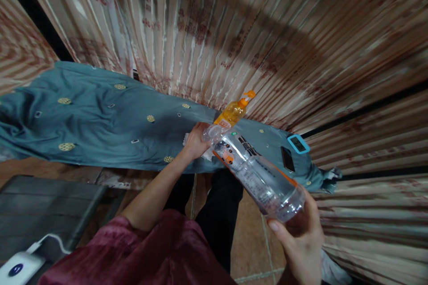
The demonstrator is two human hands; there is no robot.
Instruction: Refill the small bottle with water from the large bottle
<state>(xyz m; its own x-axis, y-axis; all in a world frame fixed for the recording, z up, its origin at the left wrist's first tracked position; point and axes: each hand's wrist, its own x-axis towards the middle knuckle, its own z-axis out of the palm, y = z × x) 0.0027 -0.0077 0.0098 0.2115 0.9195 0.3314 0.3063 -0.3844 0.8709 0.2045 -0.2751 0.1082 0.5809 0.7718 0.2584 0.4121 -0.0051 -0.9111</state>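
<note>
A large clear plastic bottle [257,173] with an orange and black label lies tilted across the view. My right hand [301,236] grips its base between thumb and fingers. Its narrow neck points up and left, toward my left hand [196,142]. That hand is closed by the bottle's neck, and a crumpled white tissue [207,154] sticks out on both sides of it. The fingertips are partly hidden, so I cannot tell whether they also touch the neck. Just behind the neck stands a yellow pump bottle [231,113] with an orange top.
A teal patterned cloth [110,129] covers the long, narrow table. A dark phone [287,159] and a blue-framed digital clock [298,144] lie at its right. Pleated curtains [207,31] hang behind. At lower left, a white power bank [22,269] with a cable rests by a grey seat [50,209].
</note>
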